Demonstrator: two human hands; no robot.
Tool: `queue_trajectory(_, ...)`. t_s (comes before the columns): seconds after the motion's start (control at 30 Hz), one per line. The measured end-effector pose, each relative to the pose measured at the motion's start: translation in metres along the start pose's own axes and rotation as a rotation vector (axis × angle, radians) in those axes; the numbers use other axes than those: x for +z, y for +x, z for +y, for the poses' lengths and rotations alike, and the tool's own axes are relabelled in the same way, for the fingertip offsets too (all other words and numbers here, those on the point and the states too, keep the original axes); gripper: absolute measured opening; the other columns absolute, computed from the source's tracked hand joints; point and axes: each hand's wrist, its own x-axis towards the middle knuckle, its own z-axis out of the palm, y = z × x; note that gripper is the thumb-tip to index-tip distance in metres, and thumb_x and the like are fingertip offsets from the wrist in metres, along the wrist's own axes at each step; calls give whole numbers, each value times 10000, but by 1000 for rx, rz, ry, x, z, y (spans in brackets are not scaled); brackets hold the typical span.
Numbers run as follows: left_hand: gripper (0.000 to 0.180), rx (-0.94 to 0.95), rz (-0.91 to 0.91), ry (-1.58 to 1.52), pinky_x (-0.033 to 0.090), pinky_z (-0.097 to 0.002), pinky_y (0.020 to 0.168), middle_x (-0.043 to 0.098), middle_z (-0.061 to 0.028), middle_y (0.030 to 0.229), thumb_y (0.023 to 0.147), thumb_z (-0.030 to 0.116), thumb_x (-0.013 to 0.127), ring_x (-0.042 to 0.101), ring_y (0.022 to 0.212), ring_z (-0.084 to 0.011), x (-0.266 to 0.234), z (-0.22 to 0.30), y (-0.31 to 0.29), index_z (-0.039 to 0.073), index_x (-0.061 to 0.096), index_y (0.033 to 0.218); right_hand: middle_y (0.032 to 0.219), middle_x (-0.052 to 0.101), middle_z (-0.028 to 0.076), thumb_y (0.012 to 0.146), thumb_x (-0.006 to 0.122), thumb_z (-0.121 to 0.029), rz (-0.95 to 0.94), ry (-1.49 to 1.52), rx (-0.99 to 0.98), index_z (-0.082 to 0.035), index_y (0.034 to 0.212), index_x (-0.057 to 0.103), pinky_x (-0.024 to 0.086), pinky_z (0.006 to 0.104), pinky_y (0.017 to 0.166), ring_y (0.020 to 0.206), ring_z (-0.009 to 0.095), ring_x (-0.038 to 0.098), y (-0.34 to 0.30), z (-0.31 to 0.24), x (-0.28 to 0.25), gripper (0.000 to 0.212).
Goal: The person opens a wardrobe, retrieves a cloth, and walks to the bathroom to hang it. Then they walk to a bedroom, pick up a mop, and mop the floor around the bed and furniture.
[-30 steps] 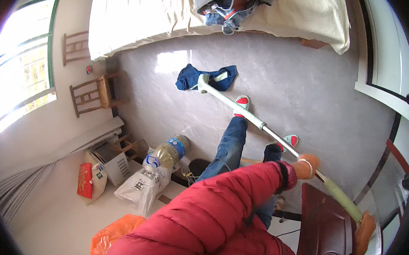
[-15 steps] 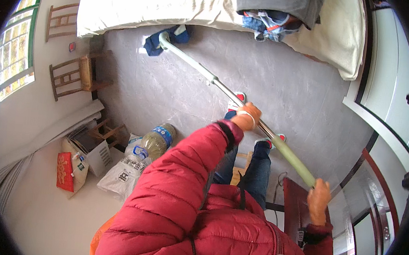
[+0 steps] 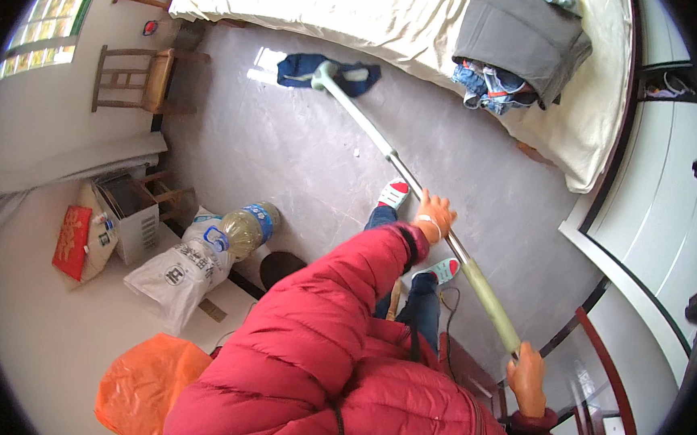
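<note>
Both my hands hold a long flat mop (image 3: 371, 130) slanting across the floor. Its pole is pale green at the far end, shiny metal in the middle and green at the near grip. The dark blue mop head (image 3: 350, 79) lies on the floor along the bed's near edge. My left hand (image 3: 435, 217) is closed around the metal part of the pole. Lower right, my right hand (image 3: 527, 379) is wrapped around the end of the green grip.
A bed with a cream sheet (image 3: 315, 1) bears folded grey cloth (image 3: 514, 39) and denim. Wooden chairs (image 3: 160, 83) stand at the left wall. A big water bottle (image 3: 242, 230), a white bag (image 3: 179, 274) and an orange plastic bag (image 3: 147, 381) are at left. White cabinet doors (image 3: 667, 175) stand right.
The mop head has swung from a tilted angle to lying more lengthwise beside the bed. Both hands keep their hold on the pole. My view has turned and shifted somewhat.
</note>
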Motion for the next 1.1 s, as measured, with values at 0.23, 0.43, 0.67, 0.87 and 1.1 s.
queue_trajectory(0.23,303,242,24,-214,332,-533,946,591,-80,1079,754,236,634,542,1056,-307,22,176,-55,195,611,1053,769,568,213,631,672,-33,54,-86,69,-17,839,514,425,504,668,773,412,557,-135,136,-4,261)
queue_trajectory(0.43,135,620,9,-239,421,-416,743,655,-40,761,711,184,615,648,792,-249,51,241,-85,151,629,841,735,544,203,606,673,-38,43,-140,162,-28,798,490,401,502,649,750,408,535,-203,209,35,265)
queue_trajectory(0.67,107,454,-59,-108,437,-405,730,668,-55,748,702,222,625,661,780,-253,49,118,-78,169,662,787,745,547,180,655,673,-72,85,13,24,-47,837,491,417,496,633,732,413,534,-105,143,80,259)
queue_trajectory(0.87,132,66,11,62,477,-437,735,660,-102,780,711,217,628,651,787,-303,8,-138,-62,131,674,799,762,577,163,690,668,-81,242,28,-256,-51,863,509,445,481,671,776,374,551,67,-68,45,237)
queue_trajectory(1.1,240,-511,443,-91,398,-473,872,574,-35,1055,754,180,640,444,1157,-240,-52,-370,-82,157,620,993,769,605,170,746,609,-83,520,227,-685,-45,943,540,448,481,640,757,371,560,183,-343,-69,212)
